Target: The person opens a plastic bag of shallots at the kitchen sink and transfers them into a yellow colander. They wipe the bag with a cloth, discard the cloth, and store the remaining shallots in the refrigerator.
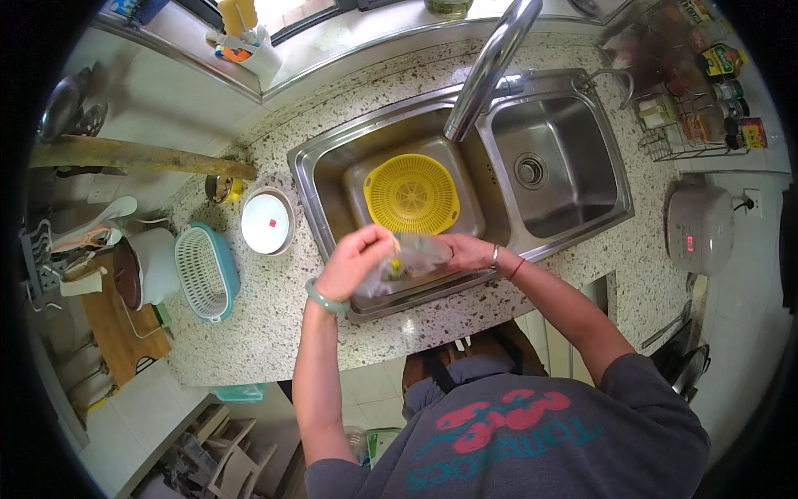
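Over the near edge of the large sink basin, both hands hold a clear plastic bag (422, 256) with a small yellow-green thing inside that I cannot make out. My left hand (356, 259), a pale green bangle at its wrist, is closed at the bag's left side. On the other side, my right hand (470, 252) grips the bag; a bracelet and a red string circle that wrist. Just beyond the hands, a yellow colander (411, 195) sits in the steel basin (332, 185).
A chrome faucet (490, 71) arches over the sink, left of the smaller basin (573, 154). On the left counter stand a white bowl (265, 224), a blue-and-white basket (204, 274) and a wooden board (116, 320). A rice cooker (700, 229) and a spice rack (694, 137) are on the right.
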Tool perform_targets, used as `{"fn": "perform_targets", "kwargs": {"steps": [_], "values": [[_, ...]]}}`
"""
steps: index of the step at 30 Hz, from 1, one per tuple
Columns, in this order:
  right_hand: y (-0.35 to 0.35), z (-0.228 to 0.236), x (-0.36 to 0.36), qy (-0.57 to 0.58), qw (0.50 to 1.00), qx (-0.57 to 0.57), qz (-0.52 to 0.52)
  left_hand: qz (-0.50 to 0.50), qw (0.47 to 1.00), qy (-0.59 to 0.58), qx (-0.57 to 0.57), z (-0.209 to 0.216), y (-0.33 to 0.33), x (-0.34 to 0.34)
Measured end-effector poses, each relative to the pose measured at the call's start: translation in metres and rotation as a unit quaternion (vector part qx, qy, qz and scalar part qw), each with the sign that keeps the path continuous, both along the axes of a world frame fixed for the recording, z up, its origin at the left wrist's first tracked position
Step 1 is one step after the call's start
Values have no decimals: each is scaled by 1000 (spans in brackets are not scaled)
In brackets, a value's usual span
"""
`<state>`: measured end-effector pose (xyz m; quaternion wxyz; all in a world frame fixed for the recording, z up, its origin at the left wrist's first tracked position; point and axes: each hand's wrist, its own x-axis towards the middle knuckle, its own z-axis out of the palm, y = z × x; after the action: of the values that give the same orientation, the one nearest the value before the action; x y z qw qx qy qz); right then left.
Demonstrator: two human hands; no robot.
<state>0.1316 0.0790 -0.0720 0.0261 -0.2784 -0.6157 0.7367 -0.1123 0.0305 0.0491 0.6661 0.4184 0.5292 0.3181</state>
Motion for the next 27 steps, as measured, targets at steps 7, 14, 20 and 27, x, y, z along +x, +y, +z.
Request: {"fn": "perform_targets", "kwargs": {"steps": [7, 14, 20, 27], "values": [[14, 36, 6, -94, 968, -205, -112, 285, 944, -158, -56, -119, 16, -17], [43, 40, 1, -97, 917, -358, -144, 335, 824, -383, -249, -179, -12, 50], [74, 2, -24, -227, 957, -121, -134, 306, 815, -416, -262, -192, -38, 71], [86, -9, -33, -195, 961, -109, -163, 391, 807, -392, -206, -189, -31, 71]]}}
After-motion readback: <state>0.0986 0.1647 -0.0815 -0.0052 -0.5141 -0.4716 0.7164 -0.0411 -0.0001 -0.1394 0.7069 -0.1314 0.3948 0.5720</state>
